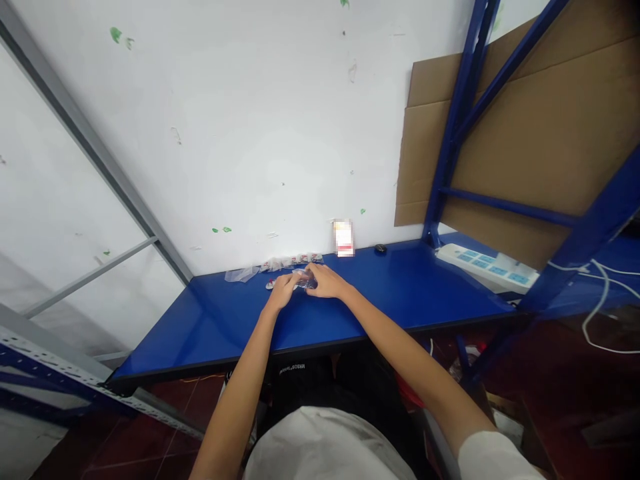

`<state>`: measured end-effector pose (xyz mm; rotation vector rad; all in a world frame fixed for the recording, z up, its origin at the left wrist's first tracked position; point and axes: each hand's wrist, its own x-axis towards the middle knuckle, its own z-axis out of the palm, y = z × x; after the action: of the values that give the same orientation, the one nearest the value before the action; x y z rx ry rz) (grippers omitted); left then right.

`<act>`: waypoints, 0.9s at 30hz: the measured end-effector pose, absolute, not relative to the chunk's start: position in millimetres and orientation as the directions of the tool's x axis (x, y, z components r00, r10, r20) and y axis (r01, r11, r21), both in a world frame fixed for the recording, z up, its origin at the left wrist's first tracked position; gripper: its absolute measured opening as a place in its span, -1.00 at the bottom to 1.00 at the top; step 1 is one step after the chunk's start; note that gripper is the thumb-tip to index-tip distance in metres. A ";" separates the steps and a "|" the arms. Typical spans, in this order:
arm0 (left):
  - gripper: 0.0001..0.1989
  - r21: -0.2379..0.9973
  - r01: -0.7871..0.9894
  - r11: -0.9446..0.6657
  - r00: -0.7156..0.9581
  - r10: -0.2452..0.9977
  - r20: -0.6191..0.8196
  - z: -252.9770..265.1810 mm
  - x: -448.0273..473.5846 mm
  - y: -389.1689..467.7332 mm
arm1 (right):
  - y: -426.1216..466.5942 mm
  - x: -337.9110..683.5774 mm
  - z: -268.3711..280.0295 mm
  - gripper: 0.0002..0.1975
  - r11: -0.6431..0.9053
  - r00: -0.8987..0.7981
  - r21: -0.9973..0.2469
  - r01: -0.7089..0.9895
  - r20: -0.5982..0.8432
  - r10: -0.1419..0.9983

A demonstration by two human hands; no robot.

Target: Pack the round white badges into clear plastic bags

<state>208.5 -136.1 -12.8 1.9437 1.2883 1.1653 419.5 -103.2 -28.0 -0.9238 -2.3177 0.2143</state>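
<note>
Over the blue table (215, 333), both hands meet on a small clear plastic packet (305, 280) with something dark inside. My left hand (283, 292) grips its left side with the fingers closed. From the right, my right hand (327, 281) curls its fingers round the other side. What the packet contains is too small to make out. A small red and white thing (271, 284) shows just beside my left hand. Behind the hands, several small clear packets (290, 263) with red and white marks lie in a row by the wall.
An empty-looking clear bag (242, 274) lies left of the row. Against the wall leans a bright, blurred card or screen (344, 238), with a small black object (381, 249) to its right. A white power strip (487, 265) lies near the blue rack post (445, 167) and cardboard (540, 133).
</note>
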 end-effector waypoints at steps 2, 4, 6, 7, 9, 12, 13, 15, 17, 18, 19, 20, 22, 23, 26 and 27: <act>-0.46 0.792 0.451 -0.412 0.200 0.911 0.361 -14.1 209.4 -134.8 | -102.3 418.7 -27.8 -0.60 0.753 -0.556 -0.351 0.557 0.515 0.652; -0.44 0.786 0.451 -0.424 0.162 0.904 0.394 -15.4 207.6 -131.9 | -100.1 419.3 -27.8 -0.66 0.752 -0.540 -0.348 0.560 0.534 0.650; -0.45 0.749 0.502 -0.432 0.040 0.877 0.480 -16.9 201.1 -127.5 | -97.4 421.9 -27.7 -0.67 0.730 -0.509 -0.361 0.580 0.540 0.671; -0.47 0.714 0.561 -0.418 -0.037 0.849 0.527 -17.8 196.0 -124.8 | -96.1 423.8 -27.7 -0.66 0.714 -0.490 -0.372 0.593 0.538 0.687; -0.55 0.620 0.713 -0.328 -0.144 0.797 0.587 -19.9 183.9 -119.3 | -93.5 428.5 -27.8 -0.66 0.683 -0.455 -0.403 0.609 0.528 0.717; -0.71 0.483 0.855 -0.187 -0.136 0.819 0.558 -24.1 167.7 -112.7 | -89.1 435.3 -29.7 -0.67 0.657 -0.421 -0.458 0.599 0.517 0.745; -0.74 0.457 0.871 -0.181 -0.109 0.836 0.538 -25.5 164.4 -111.3 | -87.3 436.9 -30.9 -0.67 0.651 -0.411 -0.473 0.593 0.518 0.750; -0.77 0.438 0.876 -0.201 -0.062 0.854 0.517 -28.1 161.3 -109.6 | -83.4 439.1 -33.9 -0.67 0.641 -0.387 -0.494 0.588 0.524 0.759; -0.77 0.428 0.875 -0.227 -0.034 0.852 0.522 -30.3 161.6 -108.7 | -79.6 439.8 -37.0 -0.66 0.633 -0.368 -0.502 0.589 0.531 0.763; -0.76 0.416 0.879 -0.234 -0.024 0.849 0.527 -31.5 162.2 -108.3 | -78.0 439.9 -38.4 -0.66 0.631 -0.362 -0.504 0.589 0.534 0.764; -0.75 0.399 0.886 -0.238 -0.012 0.847 0.531 -32.9 162.7 -107.8 | -76.5 439.9 -39.6 -0.66 0.631 -0.362 -0.505 0.589 0.534 0.765; -0.75 0.378 0.894 -0.239 0.000 0.846 0.533 -34.5 163.0 -107.2 | -75.4 439.8 -40.5 -0.67 0.631 -0.362 -0.506 0.589 0.532 0.765; -0.75 0.338 0.910 -0.241 0.028 0.848 0.529 -38.2 162.8 -105.7 | -73.7 439.9 -41.7 -0.67 0.629 -0.363 -0.510 0.586 0.529 0.767; -0.76 0.322 0.915 -0.242 0.038 0.848 0.528 -40.1 162.2 -105.0 | -73.2 439.9 -42.0 -0.66 0.628 -0.361 -0.514 0.584 0.527 0.769; -0.78 0.295 0.919 -0.260 0.066 0.842 0.536 -44.3 159.7 -103.2 | -72.4 440.2 -42.3 -0.66 0.626 -0.361 -0.518 0.583 0.526 0.770; -0.78 0.290 0.920 -0.263 0.070 0.840 0.538 -44.8 158.8 -102.8 | -72.4 440.3 -42.3 -0.67 0.627 -0.363 -0.515 0.584 0.525 0.770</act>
<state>158.8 -102.8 -44.8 2.3861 1.9778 1.0379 440.3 -72.4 -42.3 -1.0573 -2.0828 0.3088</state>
